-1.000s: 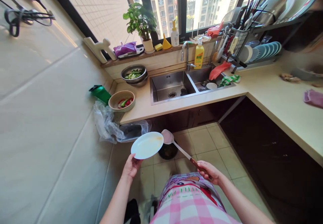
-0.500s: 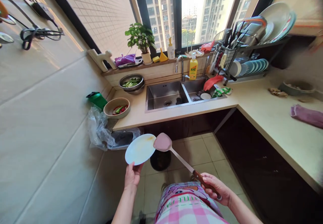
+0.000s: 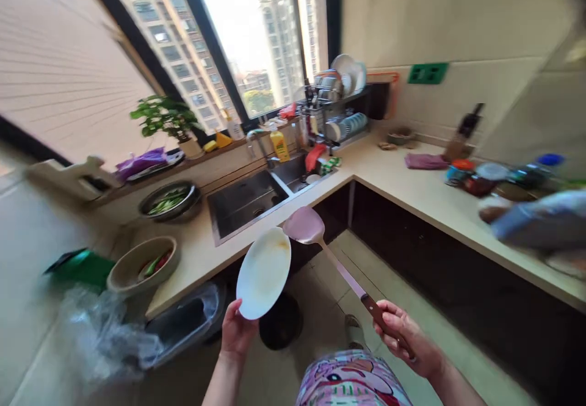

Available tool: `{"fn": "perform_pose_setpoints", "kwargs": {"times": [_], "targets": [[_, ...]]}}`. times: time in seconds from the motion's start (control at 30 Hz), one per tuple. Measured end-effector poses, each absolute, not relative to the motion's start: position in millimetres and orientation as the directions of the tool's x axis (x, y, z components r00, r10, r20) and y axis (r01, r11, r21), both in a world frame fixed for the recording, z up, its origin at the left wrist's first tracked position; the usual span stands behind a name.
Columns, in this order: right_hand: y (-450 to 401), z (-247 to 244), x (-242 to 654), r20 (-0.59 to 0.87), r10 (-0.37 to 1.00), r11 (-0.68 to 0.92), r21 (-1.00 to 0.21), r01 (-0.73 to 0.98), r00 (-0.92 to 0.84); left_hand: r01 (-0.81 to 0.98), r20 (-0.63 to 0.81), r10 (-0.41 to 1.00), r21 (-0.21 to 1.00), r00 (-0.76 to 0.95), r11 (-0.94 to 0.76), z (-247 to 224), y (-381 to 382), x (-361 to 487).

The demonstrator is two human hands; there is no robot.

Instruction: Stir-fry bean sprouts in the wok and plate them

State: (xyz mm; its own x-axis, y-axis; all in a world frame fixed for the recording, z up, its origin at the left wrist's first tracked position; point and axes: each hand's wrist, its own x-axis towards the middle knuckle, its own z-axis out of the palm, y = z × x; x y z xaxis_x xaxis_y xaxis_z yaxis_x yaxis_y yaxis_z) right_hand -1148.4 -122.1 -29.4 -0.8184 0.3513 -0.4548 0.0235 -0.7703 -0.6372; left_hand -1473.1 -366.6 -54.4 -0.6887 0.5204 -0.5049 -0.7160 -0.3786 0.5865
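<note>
A white plate [image 3: 264,275] with a faint yellowish smear near its upper edge is gripped at its lower rim by my left hand [image 3: 238,328]. My right hand [image 3: 405,336] is wrapped round the brown wooden handle of a metal spatula [image 3: 307,225]. The spatula's broad head is right beside the plate's upper right edge; whether they touch I cannot tell. Both things are held in the air in front of the counter, over the floor.
Ahead is a double sink [image 3: 245,203] set in the counter [image 3: 389,165]. At left stand a beige bowl [image 3: 144,265] with peppers and a metal bowl [image 3: 169,201] of cut greens. A dish rack [image 3: 345,110] fills the corner. Below sit a lined bin [image 3: 183,320] and a dark round object [image 3: 281,320].
My view has swung to the right, bringing more of the right counter into sight. The plate is tilted more upright. Both hands keep hold of the plate and the spatula.
</note>
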Motion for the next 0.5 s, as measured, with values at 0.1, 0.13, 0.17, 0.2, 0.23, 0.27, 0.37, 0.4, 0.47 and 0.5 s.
{"fn": "perform_pose_setpoints", "kwargs": {"times": [0.1, 0.13, 0.17, 0.2, 0.23, 0.27, 0.37, 0.4, 0.47, 0.5], "targets": [[-178.7, -24.8, -1099.7, -0.399, 0.597, -0.625, -0.775, -0.092, -0.696, -0.695, -0.433, 0.623, 0.670, -0.651, -0.262, -37.1, -334.0, -1456.6], [-197.1, -22.6, -1083.4, -0.377, 0.684, -0.547, -0.831, -0.097, -0.625, -0.687, -0.411, 0.658, 0.689, -0.631, -0.229, -32.5, -320.6, -1443.3], [-214.7, -20.1, -1066.7, -0.348, 0.768, -0.459, -0.885, -0.083, -0.537, -0.681, -0.394, 0.692, 0.707, -0.605, -0.191, -28.6, -306.6, -1426.5], [-231.3, -17.3, -1049.8, -0.305, 0.842, -0.362, -0.931, -0.049, -0.444, -0.676, -0.386, 0.725, 0.722, -0.570, -0.147, -25.3, -292.2, -1406.6], [-246.9, -14.4, -1032.4, -0.247, 0.903, -0.263, -0.965, 0.001, -0.351, -0.664, -0.378, 0.757, 0.741, -0.533, -0.097, -22.6, -278.0, -1384.1], [-261.6, -11.4, -1014.6, -0.181, 0.946, -0.170, -0.983, 0.062, -0.269, -0.648, -0.373, 0.787, 0.760, -0.492, -0.046, -20.6, -264.4, -1359.6], [-301.7, -4.3, -959.0, -0.005, 0.997, 0.015, -0.966, 0.257, -0.079, -0.614, -0.367, 0.868, 0.784, -0.336, 0.093, -18.5, -228.9, -1278.2], [-313.7, -3.5, -939.4, 0.034, 0.999, 0.036, -0.950, 0.310, -0.011, -0.606, -0.364, 0.889, 0.784, -0.276, 0.133, -19.2, -219.0, -1249.1], [-336.0, -5.0, -897.2, 0.096, 0.985, 0.034, -0.926, 0.377, 0.147, -0.581, -0.363, 0.918, 0.786, -0.162, 0.208, -22.4, -201.6, -1187.9], [-346.7, -7.3, -874.0, 0.115, 0.969, 0.021, -0.921, 0.389, 0.219, -0.567, -0.364, 0.925, 0.787, -0.105, 0.245, -24.7, -194.1, -1155.2]]}}
